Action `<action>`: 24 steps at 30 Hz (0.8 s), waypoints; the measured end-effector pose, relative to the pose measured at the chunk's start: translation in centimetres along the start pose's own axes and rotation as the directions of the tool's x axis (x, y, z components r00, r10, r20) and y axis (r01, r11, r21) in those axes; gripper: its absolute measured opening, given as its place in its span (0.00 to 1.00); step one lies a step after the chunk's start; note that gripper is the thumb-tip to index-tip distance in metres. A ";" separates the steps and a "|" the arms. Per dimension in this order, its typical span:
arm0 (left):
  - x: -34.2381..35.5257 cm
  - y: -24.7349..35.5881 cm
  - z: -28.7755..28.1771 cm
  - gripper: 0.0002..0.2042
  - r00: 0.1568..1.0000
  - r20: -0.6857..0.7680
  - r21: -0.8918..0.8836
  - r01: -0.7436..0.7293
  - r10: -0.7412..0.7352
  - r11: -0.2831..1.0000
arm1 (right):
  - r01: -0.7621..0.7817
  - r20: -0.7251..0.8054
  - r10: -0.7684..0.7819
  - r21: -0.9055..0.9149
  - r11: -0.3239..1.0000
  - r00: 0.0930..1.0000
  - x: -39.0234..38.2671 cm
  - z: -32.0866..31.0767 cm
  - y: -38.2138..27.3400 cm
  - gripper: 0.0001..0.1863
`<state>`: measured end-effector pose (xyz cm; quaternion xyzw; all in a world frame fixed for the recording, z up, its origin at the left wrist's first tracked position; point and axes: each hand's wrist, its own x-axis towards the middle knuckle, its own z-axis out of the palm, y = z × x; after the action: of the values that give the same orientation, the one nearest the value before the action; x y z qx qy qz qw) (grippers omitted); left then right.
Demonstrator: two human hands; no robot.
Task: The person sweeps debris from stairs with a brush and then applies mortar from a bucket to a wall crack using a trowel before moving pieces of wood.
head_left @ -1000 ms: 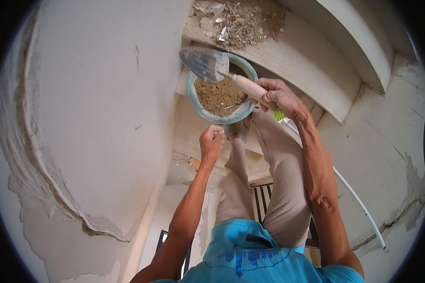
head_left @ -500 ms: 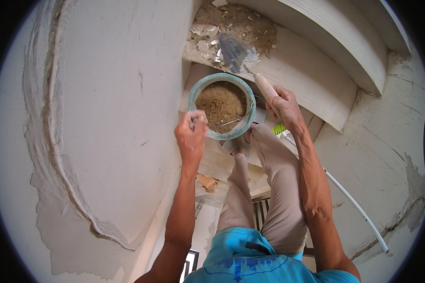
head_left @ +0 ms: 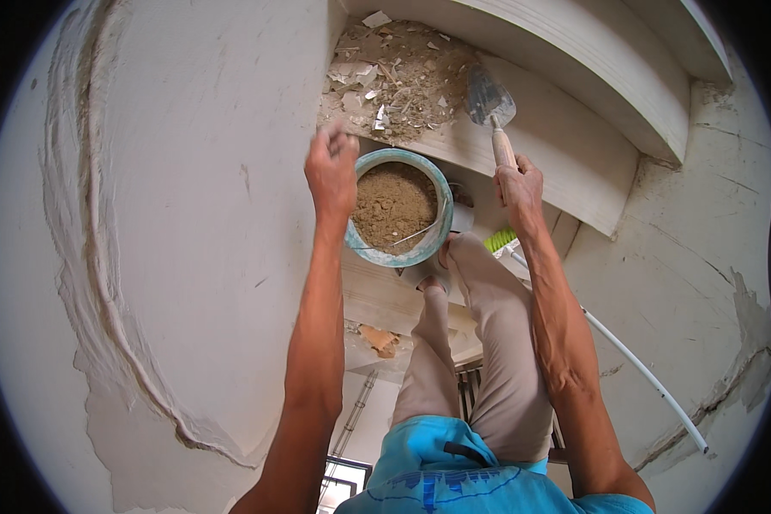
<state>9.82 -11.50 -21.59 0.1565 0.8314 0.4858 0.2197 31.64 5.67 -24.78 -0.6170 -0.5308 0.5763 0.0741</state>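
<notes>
My right hand is closed round the wooden handle of a pointed masonry trowel. The blade, smeared with grey-white residue, points away over the step beside the rubble. A round bucket with a turquoise, whitened rim stands on the stair below, filled with brown sandy material. Its thin wire handle lies across the near side of the opening. My left hand is raised just left of the bucket's far rim, near the wall. Its fingers are partly bent and smeared by motion, so their grip is unclear.
Broken plaster chips and dirt cover the far step's left end. Curved stairs rise to the far right. A white wall with a plastered groove stands on the left. To the right lie a green brush and a white pipe.
My left hand has left the bucket's near-left rim and moved away, up beside its far rim. The trowel has swung right, its blade now further from the rubble.
</notes>
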 end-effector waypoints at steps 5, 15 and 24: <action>-9.5 -4.0 -0.6 0.13 0.979 0.034 0.007 0.199 -0.199 0.980 | -0.056 -0.037 0.057 0.023 0.998 0.998 1.3 1.5 0.5 0.10; -19.1 -7.4 -4.5 0.15 0.892 -0.084 -0.027 0.444 -0.444 0.896 | -0.119 0.153 0.096 0.149 0.982 0.984 2.0 5.5 -0.6 0.11; -19.0 -9.3 -4.3 0.17 0.834 0.036 -0.288 0.537 -0.551 0.793 | -0.194 0.245 0.147 0.181 0.964 0.958 3.7 4.2 0.4 0.16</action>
<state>23.36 -28.15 -23.86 -0.1345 0.7671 0.5207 0.3496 27.67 6.06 -28.82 -0.5790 -0.4185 0.6993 0.0247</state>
